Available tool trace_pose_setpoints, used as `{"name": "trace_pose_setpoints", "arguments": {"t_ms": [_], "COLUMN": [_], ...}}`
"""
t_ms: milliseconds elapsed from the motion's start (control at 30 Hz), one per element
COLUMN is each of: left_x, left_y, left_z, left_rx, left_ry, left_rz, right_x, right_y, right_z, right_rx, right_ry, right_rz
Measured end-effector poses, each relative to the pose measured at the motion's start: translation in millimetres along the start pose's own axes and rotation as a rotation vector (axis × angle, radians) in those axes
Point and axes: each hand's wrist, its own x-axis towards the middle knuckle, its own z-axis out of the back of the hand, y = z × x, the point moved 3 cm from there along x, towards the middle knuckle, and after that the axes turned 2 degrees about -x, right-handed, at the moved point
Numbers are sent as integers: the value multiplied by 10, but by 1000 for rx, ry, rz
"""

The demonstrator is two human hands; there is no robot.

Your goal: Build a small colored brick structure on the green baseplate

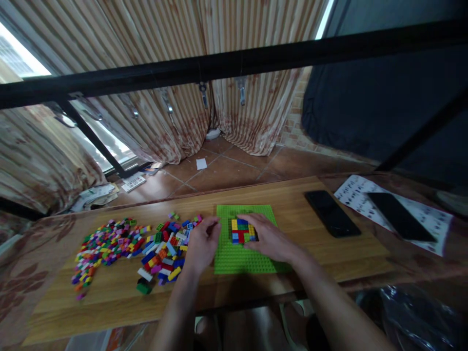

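A green studded baseplate [234, 258] lies on the wooden table [109, 297]. In its middle sits a small block of joined bricks [241, 230] in yellow, blue, red and green. My right hand [268, 237] rests on the plate, fingertips touching the right and top side of that block. My left hand [202, 243] is at the plate's left edge with fingers curled; whether it holds a brick is hidden. A spread of several loose coloured bricks [120, 243] lies to the left of my left hand.
A black phone [332, 213] lies right of the plate. Further right, a second black phone [400, 216] rests on a printed white sheet [431, 219]. A black metal bar [234, 63] crosses above. Tiled floor and striped curtains are beyond the table.
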Motion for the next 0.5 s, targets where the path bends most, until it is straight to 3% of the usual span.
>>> {"name": "trace_pose_setpoints", "arguments": {"t_ms": [233, 367, 500], "left_x": [91, 110, 117], "left_y": [36, -6, -60], "left_z": [184, 83, -52], "left_rx": [-361, -409, -441], "left_ry": [-289, -246, -160], "left_rz": [136, 175, 174], "right_x": [-162, -202, -217], "right_y": [-62, -5, 10], "right_z": [389, 447, 436], "right_rx": [488, 666, 623], "right_ry": [-151, -216, -267], "right_rz": [-14, 13, -69]}}
